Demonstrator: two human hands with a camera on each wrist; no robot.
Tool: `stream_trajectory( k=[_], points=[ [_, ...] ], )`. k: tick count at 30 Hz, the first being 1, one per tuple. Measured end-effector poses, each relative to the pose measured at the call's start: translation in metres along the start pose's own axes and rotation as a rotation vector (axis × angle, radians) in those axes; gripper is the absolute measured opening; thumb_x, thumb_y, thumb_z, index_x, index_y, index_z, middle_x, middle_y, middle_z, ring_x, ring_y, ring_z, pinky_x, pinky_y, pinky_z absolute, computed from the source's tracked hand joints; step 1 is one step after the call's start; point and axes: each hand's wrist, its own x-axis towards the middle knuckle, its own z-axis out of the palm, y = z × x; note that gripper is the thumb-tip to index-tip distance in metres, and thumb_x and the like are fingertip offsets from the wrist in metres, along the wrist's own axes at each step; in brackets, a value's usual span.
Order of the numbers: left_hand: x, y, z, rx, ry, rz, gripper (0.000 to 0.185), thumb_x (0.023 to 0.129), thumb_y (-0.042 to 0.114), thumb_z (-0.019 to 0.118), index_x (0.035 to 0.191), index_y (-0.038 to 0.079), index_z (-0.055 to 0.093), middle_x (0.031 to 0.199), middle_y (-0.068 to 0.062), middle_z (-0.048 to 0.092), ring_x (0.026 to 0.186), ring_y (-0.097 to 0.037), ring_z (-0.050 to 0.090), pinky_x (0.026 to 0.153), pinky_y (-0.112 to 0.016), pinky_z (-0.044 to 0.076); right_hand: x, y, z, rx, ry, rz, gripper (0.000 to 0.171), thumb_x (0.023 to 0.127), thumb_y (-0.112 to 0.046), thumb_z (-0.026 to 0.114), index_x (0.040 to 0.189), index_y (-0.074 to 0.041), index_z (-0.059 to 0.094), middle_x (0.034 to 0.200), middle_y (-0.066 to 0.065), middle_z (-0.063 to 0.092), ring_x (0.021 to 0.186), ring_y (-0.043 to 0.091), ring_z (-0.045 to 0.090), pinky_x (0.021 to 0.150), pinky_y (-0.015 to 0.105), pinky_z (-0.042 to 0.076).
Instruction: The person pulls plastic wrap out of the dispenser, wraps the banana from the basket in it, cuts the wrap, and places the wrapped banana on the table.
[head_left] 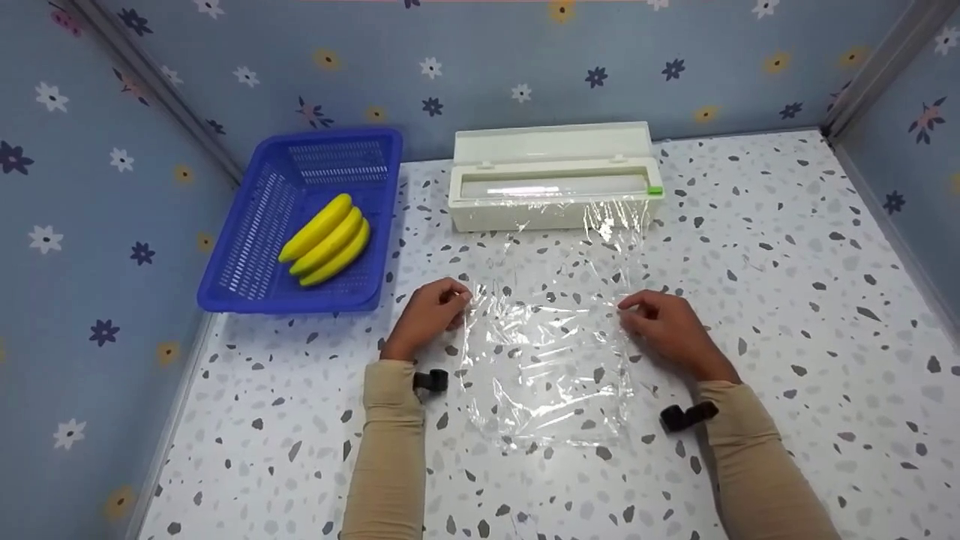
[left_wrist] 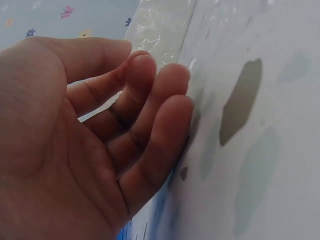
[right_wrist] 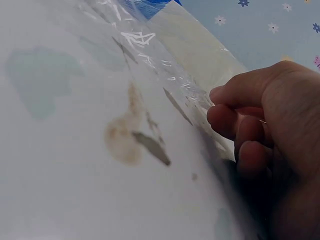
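Observation:
A sheet of clear plastic wrap [head_left: 547, 352] lies crinkled on the speckled table [head_left: 787, 300], still joined to the roll in a white dispenser box [head_left: 551, 214] with its lid up. My left hand [head_left: 459, 298] sits at the sheet's left edge. In the left wrist view its fingers [left_wrist: 165, 100] are loosely curled with their tips on the table, and no film shows between them and the thumb. My right hand [head_left: 626, 307] is at the right edge, where its curled fingertips [right_wrist: 217, 95] pinch the lifted rim of the wrap [right_wrist: 150, 55].
A blue plastic basket [head_left: 225, 285] with three yellow bananas [head_left: 330, 240] stands at the back left, beside the dispenser. Flowered blue walls enclose the table on three sides. A black wrist strap [head_left: 686, 416] shows on each sleeve.

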Motion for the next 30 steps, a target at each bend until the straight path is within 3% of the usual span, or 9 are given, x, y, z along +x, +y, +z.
stream_trajectory(
  k=[7,10,13,18,26,30],
  points=[
    [-0.001,0.003,0.004,-0.029,0.136,0.069,0.018,0.100,0.019,0.063,0.105,0.003,0.070,0.079,-0.009,0.064,0.072,-0.023,0.063,0.064,-0.033,0.053,-0.002,0.001,0.002,-0.001,-0.038,-0.026,0.016,0.094,-0.019,0.070,0.110,-0.016,0.071,0.083,0.004,0.064,0.076,0.023,0.058,0.069,0.034,0.049],
    [-0.006,0.014,0.005,-0.017,0.165,0.105,0.019,0.101,0.018,0.062,0.104,0.001,0.069,0.078,-0.012,0.063,0.073,-0.027,0.064,0.065,-0.034,0.052,-0.002,0.001,0.003,-0.008,-0.047,-0.036,0.016,0.094,-0.018,0.070,0.110,-0.015,0.071,0.082,0.004,0.062,0.076,0.022,0.057,0.068,0.032,0.047],
    [-0.006,0.023,0.004,0.029,0.149,0.137,0.019,0.101,0.017,0.062,0.104,0.000,0.069,0.076,-0.011,0.063,0.072,-0.026,0.063,0.064,-0.033,0.049,-0.002,0.002,0.001,-0.013,-0.045,-0.036,0.016,0.095,-0.019,0.070,0.110,-0.015,0.072,0.082,0.003,0.062,0.076,0.022,0.056,0.068,0.031,0.046],
    [-0.004,0.032,-0.005,0.148,0.080,0.160,0.021,0.101,0.019,0.061,0.107,0.000,0.070,0.077,-0.007,0.065,0.071,-0.020,0.061,0.061,-0.032,0.046,-0.002,0.001,-0.002,-0.012,-0.036,-0.024,0.017,0.095,-0.022,0.069,0.111,-0.014,0.071,0.083,0.004,0.064,0.077,0.022,0.058,0.068,0.032,0.048],
    [-0.018,0.047,-0.028,0.509,0.095,0.225,0.017,0.100,0.017,0.060,0.097,0.005,0.071,0.084,-0.003,0.064,0.074,-0.018,0.059,0.069,-0.035,0.048,0.001,0.000,-0.003,-0.003,-0.030,-0.030,0.014,0.096,-0.021,0.068,0.108,-0.014,0.071,0.081,0.004,0.065,0.075,0.023,0.060,0.067,0.032,0.050],
    [-0.026,0.059,-0.043,0.558,0.103,0.271,0.015,0.101,0.016,0.060,0.098,0.006,0.070,0.091,-0.005,0.063,0.083,-0.021,0.056,0.076,-0.036,0.048,-0.001,0.000,0.000,0.020,-0.027,-0.010,0.014,0.096,-0.019,0.067,0.108,-0.014,0.071,0.081,0.005,0.065,0.074,0.023,0.060,0.066,0.032,0.050]
  ],
)
